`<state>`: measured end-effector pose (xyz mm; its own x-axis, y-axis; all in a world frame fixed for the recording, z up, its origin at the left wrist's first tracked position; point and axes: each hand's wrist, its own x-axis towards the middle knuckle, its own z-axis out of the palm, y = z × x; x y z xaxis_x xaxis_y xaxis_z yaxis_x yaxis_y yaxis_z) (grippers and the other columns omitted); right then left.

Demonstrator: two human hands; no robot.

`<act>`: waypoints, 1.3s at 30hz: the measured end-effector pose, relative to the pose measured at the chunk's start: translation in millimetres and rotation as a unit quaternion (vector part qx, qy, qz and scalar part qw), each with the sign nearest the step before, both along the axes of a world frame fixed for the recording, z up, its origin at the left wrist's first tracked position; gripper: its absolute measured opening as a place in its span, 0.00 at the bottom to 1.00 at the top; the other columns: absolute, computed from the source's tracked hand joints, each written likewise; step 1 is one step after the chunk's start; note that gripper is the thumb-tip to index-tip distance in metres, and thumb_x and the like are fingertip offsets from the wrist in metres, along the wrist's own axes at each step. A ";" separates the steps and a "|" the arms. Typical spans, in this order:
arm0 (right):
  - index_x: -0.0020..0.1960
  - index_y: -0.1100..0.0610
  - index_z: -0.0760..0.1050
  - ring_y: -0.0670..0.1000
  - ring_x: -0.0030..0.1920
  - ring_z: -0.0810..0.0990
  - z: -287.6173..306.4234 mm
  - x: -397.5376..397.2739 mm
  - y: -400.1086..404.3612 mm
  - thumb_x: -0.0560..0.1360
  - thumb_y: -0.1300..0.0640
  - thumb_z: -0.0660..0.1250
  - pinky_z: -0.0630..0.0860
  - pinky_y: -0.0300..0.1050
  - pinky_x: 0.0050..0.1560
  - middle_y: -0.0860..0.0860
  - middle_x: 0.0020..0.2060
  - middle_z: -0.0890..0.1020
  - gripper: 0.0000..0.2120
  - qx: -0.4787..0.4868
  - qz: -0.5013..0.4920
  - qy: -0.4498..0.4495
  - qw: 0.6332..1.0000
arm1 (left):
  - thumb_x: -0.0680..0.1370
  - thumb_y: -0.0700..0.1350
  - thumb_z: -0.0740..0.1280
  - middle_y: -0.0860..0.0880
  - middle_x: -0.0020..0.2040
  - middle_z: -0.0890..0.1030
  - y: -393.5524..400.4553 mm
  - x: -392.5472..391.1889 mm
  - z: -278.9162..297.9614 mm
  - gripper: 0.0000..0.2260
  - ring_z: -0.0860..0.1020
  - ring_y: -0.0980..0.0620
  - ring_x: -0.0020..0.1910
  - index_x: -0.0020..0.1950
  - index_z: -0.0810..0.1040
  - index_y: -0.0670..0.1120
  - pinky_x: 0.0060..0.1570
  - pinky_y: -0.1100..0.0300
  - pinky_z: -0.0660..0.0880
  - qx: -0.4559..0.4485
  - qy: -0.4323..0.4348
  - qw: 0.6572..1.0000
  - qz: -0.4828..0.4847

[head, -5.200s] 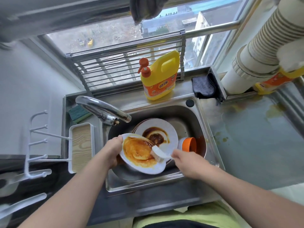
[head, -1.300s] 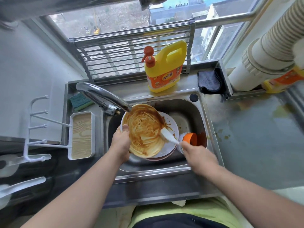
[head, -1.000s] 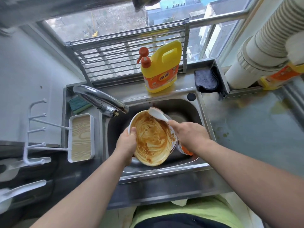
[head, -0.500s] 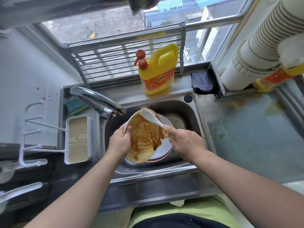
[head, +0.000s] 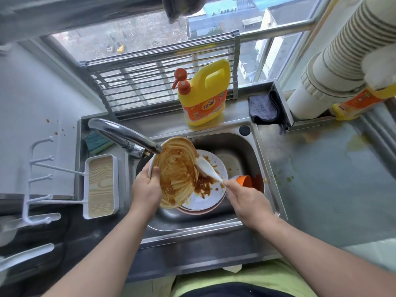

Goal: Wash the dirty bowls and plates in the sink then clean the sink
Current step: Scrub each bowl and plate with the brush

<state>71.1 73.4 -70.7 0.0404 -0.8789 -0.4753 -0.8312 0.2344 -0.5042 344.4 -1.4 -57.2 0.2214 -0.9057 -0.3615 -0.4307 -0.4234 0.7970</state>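
Observation:
A white plate (head: pixel 176 172) smeared with brown sauce stands tilted on edge over the steel sink (head: pixel 271 189). My left hand (head: pixel 145 189) grips its left rim, thumb on the dirty face. My right hand (head: pixel 246 200) holds the handle of a white scrub brush (head: pixel 206 169), whose head lies at the plate's right edge. Below them a white plate (head: pixel 212 189) with sauce scraps rests on a stack of dishes. An orange cup (head: pixel 244 181) lies on its side at the sink's right.
The faucet spout (head: pixel 124 136) reaches over the tilted plate's top left. A yellow detergent bottle (head: pixel 203 97) stands behind the sink, a dark cloth (head: pixel 262 108) to its right, a green sponge (head: pixel 97 143) and a white tray (head: pixel 101 187) to the left. Sauce spots mark the right counter (head: pixel 321 179).
The brush swept from the plate's top edge down to its right edge. More sauce scraps lie on the plate below. My left hand keeps the plate tilted.

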 end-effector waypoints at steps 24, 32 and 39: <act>0.70 0.38 0.70 0.54 0.40 0.79 0.7 57.3 26.2 0.86 0.45 0.56 0.69 0.46 0.43 0.45 0.36 0.78 0.14 0.029 -0.017 -0.186 0.982 | 0.89 0.52 0.53 0.44 0.59 0.84 -3.6 -51.5 -3.5 0.15 0.84 0.47 0.54 0.68 0.75 0.48 0.50 0.50 0.81 0.071 0.250 0.943 0.208; 0.68 0.37 0.66 0.58 0.41 0.80 -18.2 18.2 12.7 0.87 0.42 0.51 0.74 0.51 0.43 0.52 0.42 0.82 0.12 0.066 -0.084 -0.103 0.989 | 0.89 0.52 0.53 0.47 0.59 0.82 2.3 -43.8 -9.8 0.13 0.82 0.46 0.57 0.67 0.75 0.53 0.60 0.44 0.79 0.092 0.228 0.940 0.237; 0.65 0.42 0.67 0.61 0.45 0.81 -4.8 38.4 32.0 0.86 0.43 0.52 0.79 0.57 0.47 0.52 0.40 0.82 0.11 0.093 -0.047 -0.116 0.988 | 0.89 0.51 0.54 0.48 0.57 0.82 -1.6 -34.0 -13.2 0.10 0.82 0.47 0.54 0.63 0.74 0.55 0.57 0.46 0.79 0.064 0.200 0.940 0.270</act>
<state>109.5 105.4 -75.5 0.0892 -0.7824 -0.6164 -0.6691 0.4113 -0.6190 310.4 -3.0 -70.4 0.4596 -0.6443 -0.6113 0.1978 -0.5968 0.7776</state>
